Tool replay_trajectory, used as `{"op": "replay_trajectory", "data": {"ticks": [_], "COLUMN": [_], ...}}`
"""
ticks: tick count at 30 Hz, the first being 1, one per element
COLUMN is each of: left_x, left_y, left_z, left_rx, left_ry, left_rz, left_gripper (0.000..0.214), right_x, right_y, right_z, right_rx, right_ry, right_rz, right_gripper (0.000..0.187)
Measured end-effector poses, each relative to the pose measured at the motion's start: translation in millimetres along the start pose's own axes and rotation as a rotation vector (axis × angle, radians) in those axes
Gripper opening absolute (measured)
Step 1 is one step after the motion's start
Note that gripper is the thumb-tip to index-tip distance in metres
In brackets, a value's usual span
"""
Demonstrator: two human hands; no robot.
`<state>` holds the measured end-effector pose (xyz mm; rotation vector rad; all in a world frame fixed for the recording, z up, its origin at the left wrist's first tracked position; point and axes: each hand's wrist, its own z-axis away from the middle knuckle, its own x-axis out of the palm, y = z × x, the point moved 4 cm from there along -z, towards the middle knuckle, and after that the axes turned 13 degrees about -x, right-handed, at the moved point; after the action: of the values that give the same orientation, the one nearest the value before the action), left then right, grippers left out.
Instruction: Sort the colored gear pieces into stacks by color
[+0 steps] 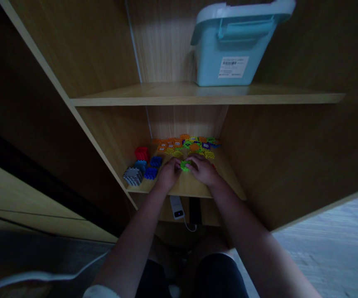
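Both my hands meet over the lower shelf (185, 188) of a wooden cabinet. My left hand (169, 173) and my right hand (203, 169) are both closed on a small green toothed plastic piece (185, 165) held between them. Behind them lies a loose spread of orange, yellow, green and purple pieces (185, 145). To the left stand sorted stacks: a red stack (142, 153), blue stacks (153, 166) and a grey-white stack (133, 176).
A light blue lidded storage box (231, 45) with a white label stands on the upper shelf (197, 97). A white device with a cable (177, 207) hangs below the lower shelf. The cabinet's side walls close in left and right. My knees are at the bottom.
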<state>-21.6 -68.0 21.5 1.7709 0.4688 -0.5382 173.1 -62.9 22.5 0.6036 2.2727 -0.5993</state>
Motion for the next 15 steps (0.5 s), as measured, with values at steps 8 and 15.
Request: {"op": "replay_trajectory", "data": {"ticks": [8, 15], "left_x": [1.5, 1.8], "left_y": [-4, -5], "left_z": [-1, -2], "left_rx": [0.005, 0.005], "left_ry": [0.011, 0.006], "left_rz": [0.006, 0.042], "left_gripper": [0.034, 0.033], "right_x": [-6, -20], "right_y": [6, 8], "right_z": [5, 14], "right_rx": [0.362, 0.634], "right_ry": [-0.189, -0.098], "right_rz": [0.411, 0.630], "right_gripper": [0.053, 0.048]}}
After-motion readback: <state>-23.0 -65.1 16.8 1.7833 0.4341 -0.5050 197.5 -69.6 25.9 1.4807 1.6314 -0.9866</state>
